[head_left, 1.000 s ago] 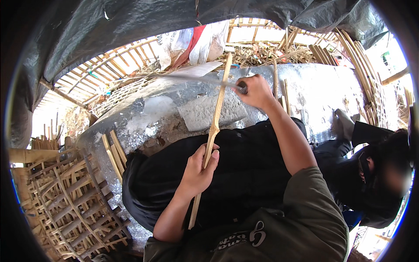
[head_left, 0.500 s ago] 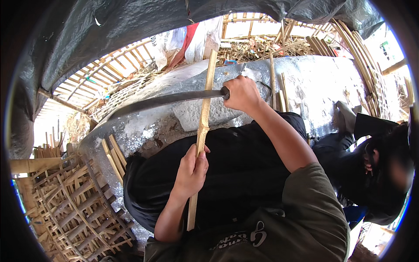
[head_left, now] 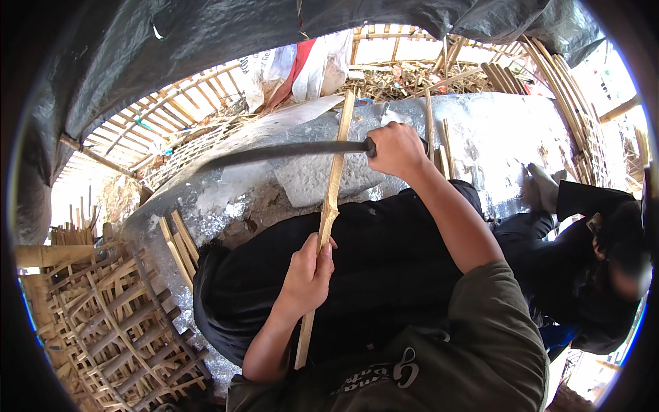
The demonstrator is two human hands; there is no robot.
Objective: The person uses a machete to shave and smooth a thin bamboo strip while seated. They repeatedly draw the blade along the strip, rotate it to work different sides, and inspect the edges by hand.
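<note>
Left hand (head_left: 309, 278): fingers closed round a bamboo strip (head_left: 329, 206), below its node. Strip slants from near the shirt (head_left: 439, 357) over the black-clad lap (head_left: 391, 254) to the far side. Right hand (head_left: 398, 150): fingers wrapped on handle of a long curved knife (head_left: 281, 152), blade pointing left, crossing strip's far part; contact can't be told. Pale stone block (head_left: 326, 182) beyond lap. Three strips (head_left: 181, 248) left, woven bamboo piece (head_left: 123, 329) near left. Another person (head_left: 583, 275) right.

Dark olive short-sleeved shirt (head_left: 439, 364) (pale print (head_left: 405, 372) in front), black legwear (head_left: 391, 247).
</note>
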